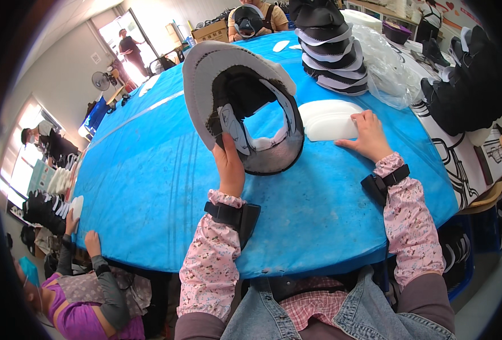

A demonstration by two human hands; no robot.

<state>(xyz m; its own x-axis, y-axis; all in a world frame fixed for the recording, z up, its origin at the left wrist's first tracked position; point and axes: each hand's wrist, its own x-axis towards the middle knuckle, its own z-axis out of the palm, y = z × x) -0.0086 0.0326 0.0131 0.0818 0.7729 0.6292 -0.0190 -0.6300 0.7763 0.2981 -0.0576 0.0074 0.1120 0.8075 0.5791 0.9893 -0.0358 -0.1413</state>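
1 cap (245,85) in the left hand (230,167), inner marks (234,129) possibly writing

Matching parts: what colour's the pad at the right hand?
White pad, seen best in the head view.

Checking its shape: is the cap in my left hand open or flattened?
Open: the cap gapes, with the blue cover showing through.

cap (245,93): black, white | curved pieces (331,122): white | tablecloth (137,187): blue | sleeves (210,269): pink — floral
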